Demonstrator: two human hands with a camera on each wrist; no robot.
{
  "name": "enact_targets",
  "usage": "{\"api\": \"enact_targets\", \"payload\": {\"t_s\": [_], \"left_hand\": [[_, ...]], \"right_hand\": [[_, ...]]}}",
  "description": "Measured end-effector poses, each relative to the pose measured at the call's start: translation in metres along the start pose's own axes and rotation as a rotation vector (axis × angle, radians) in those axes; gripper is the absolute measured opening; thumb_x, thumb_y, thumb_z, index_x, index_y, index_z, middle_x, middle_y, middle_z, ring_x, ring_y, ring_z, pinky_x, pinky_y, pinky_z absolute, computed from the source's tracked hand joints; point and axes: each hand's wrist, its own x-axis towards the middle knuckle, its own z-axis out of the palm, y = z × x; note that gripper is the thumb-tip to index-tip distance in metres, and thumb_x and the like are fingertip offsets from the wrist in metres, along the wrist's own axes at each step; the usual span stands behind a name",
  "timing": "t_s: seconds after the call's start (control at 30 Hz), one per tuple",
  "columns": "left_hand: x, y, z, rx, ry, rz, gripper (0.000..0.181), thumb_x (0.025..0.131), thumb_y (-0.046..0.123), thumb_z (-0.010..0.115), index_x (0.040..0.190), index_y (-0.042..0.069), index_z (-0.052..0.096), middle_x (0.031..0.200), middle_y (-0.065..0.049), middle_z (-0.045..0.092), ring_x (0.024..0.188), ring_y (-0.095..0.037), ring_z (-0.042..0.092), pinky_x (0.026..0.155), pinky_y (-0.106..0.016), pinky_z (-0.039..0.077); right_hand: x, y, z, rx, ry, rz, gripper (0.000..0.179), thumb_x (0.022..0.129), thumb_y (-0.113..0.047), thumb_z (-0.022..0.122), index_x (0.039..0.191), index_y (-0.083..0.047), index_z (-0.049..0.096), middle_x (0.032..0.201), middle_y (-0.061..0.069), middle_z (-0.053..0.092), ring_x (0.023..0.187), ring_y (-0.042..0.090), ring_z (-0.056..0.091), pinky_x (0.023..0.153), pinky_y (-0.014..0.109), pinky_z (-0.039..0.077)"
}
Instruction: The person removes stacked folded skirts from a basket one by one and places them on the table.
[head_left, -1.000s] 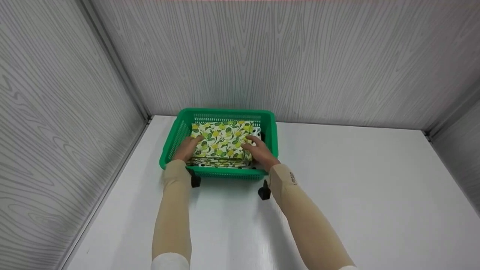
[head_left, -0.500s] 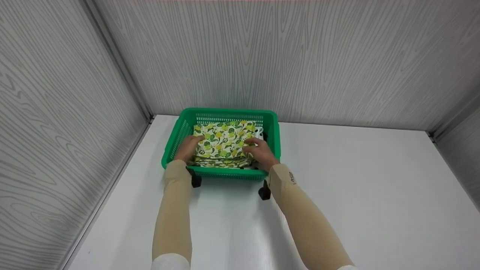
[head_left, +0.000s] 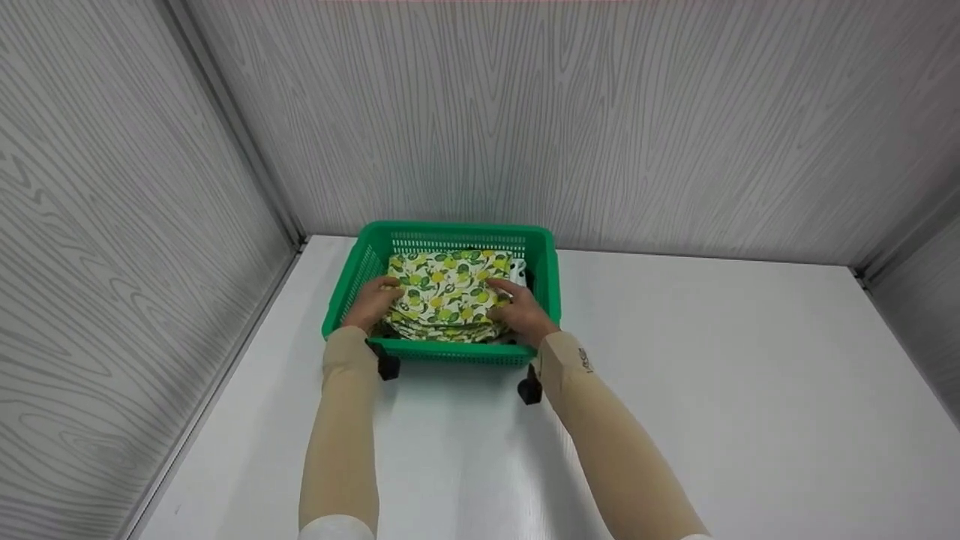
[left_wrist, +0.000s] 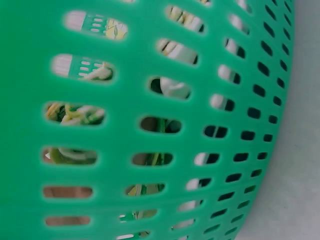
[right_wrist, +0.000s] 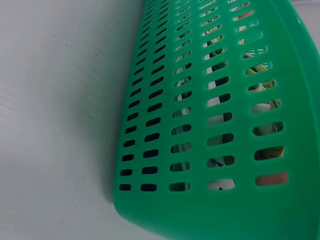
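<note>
A folded cloth printed with lemons and green leaves (head_left: 450,289) lies in a green plastic basket (head_left: 457,226), its layers showing along the front. My left hand (head_left: 371,304) grips the left edge of the cloth, and my right hand (head_left: 527,315) holds its right edge. Fingertips of both hands show on the printed top, while the other fingers are hidden down the sides. A white fabric with black spots (head_left: 517,268) peeks out at the right. Both wrist views are filled mostly by the basket's slotted wall (left_wrist: 120,140), with bits of cloth behind the slots.
The basket stands on a white table (head_left: 720,390), near the grey wood-grain back wall (head_left: 525,120). Another such panel (head_left: 112,262) rises on the left. A small black device (head_left: 529,386) hangs at the right wrist, and a similar one (head_left: 386,366) at the left.
The hands have shifted slightly on the cloth, and the right index finger now reaches farther over its top. The cloth's front layers have become more curved. The basket stays in place.
</note>
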Motion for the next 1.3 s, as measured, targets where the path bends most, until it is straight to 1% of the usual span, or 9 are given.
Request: {"api": "enact_targets", "payload": {"t_s": [0.1,0.27,0.5,0.7,0.87,0.97,1.07,1.17,1.3], "left_hand": [[0.0012,-0.0038,0.0006,-0.022,0.015,0.022,0.049,0.104,0.01,0.044,0.152,-0.001,0.041,0.154,-0.023,0.038,0.102,-0.029,0.046,0.091,-0.043,0.041],[0.0004,-0.0082,-0.0011,-0.124,0.093,0.101,0.047,0.104,0.005,0.049,0.15,0.003,0.045,0.157,-0.018,0.039,0.1,-0.034,0.049,0.075,-0.036,0.038],[-0.0002,-0.0104,0.002,-0.069,0.071,-0.01,0.061,0.103,0.011,0.052,0.158,-0.001,0.029,0.162,-0.021,0.026,0.143,-0.038,0.034,0.109,-0.047,0.036],[0.0044,-0.0107,0.0054,-0.032,0.066,-0.095,0.076,0.1,0.014,0.056,0.159,-0.006,0.012,0.156,-0.029,0.029,0.134,-0.039,0.039,0.112,-0.05,0.035],[0.0048,-0.0109,0.0059,-0.023,0.071,-0.107,0.074,0.099,0.015,0.057,0.159,-0.005,0.017,0.153,-0.028,0.035,0.128,-0.037,0.043,0.108,-0.05,0.038],[0.0047,-0.0104,0.0056,-0.026,0.063,-0.084,0.07,0.1,0.016,0.058,0.159,0.0,0.024,0.153,-0.025,0.037,0.126,-0.038,0.046,0.106,-0.052,0.04],[0.0054,-0.0104,0.0047,-0.037,0.037,-0.032,0.071,0.099,0.014,0.06,0.16,0.004,0.025,0.159,-0.022,0.029,0.133,-0.039,0.041,0.107,-0.054,0.038],[0.0047,-0.0103,0.0029,-0.02,-0.011,0.028,0.078,0.098,0.01,0.061,0.162,0.006,0.018,0.165,-0.021,0.019,0.145,-0.04,0.028,0.112,-0.055,0.031],[0.0003,-0.01,-0.0007,0.018,-0.101,0.088,0.082,0.096,0.002,0.06,0.164,0.008,0.015,0.168,-0.018,0.008,0.14,-0.041,0.031,0.109,-0.053,0.034]], "right_hand": [[-0.0002,0.0018,0.0,0.009,-0.002,0.031,0.063,0.098,0.007,0.055,0.156,-0.015,0.043,0.159,0.012,0.034,0.089,0.022,0.052,0.063,0.035,0.047],[-0.0007,0.0022,0.001,0.046,0.046,0.052,0.065,0.096,0.007,0.053,0.158,-0.011,0.038,0.149,0.013,0.041,0.08,0.022,0.047,0.06,0.038,0.039],[-0.0025,0.0032,0.003,0.075,0.054,0.047,0.068,0.094,0.01,0.052,0.158,-0.01,0.037,0.148,0.013,0.042,0.076,0.021,0.044,0.064,0.037,0.038],[-0.0049,0.0043,0.0038,0.077,0.077,0.025,0.067,0.093,0.013,0.051,0.156,-0.009,0.041,0.155,0.013,0.038,0.076,0.021,0.042,0.065,0.036,0.036],[-0.0048,0.0052,0.0037,0.106,0.083,0.027,0.064,0.094,0.012,0.049,0.154,-0.011,0.044,0.151,0.012,0.04,0.072,0.019,0.039,0.067,0.037,0.036],[-0.0035,0.0054,0.0034,0.079,0.074,0.004,0.059,0.097,0.004,0.052,0.153,-0.011,0.045,0.147,0.013,0.043,0.08,0.019,0.046,0.075,0.039,0.04],[-0.0024,0.0052,0.0035,0.005,0.059,-0.037,0.057,0.099,-0.006,0.059,0.154,-0.009,0.044,0.153,0.013,0.042,0.113,0.024,0.054,0.097,0.044,0.043],[-0.0031,0.0051,0.0039,-0.048,0.024,-0.065,0.062,0.099,-0.006,0.062,0.157,-0.008,0.039,0.161,0.012,0.034,0.142,0.028,0.038,0.11,0.046,0.038],[-0.0036,0.0065,0.0047,-0.028,-0.047,-0.054,0.071,0.097,0.004,0.058,0.161,-0.012,0.031,0.166,0.011,0.024,0.119,0.025,0.053,0.087,0.039,0.049]]}}
